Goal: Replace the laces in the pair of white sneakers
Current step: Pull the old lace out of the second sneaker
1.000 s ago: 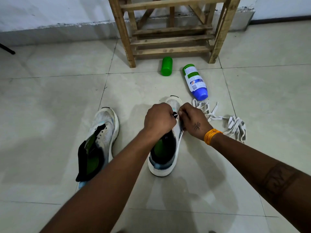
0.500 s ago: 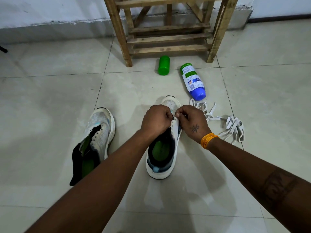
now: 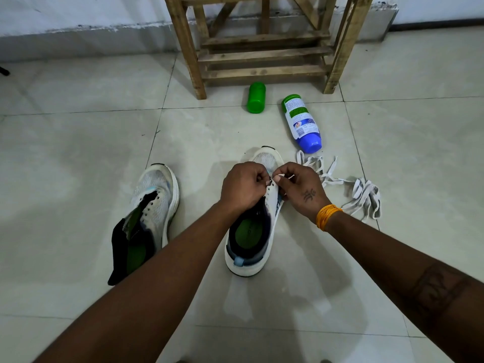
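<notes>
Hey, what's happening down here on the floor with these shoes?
A person is putting a lace into a white sneaker standing on the tiled floor. Both hands work at its front eyelets: the left hand grips the upper, and the right hand pinches a white lace end. The other sneaker sits to the left with no lace, its tongue flopped out. More loose laces lie to the right, near a blue bottle lying on its side.

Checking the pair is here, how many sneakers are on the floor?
2: one sneaker left of the arms, untouched; the other sneaker in the middle under both hands.
</notes>
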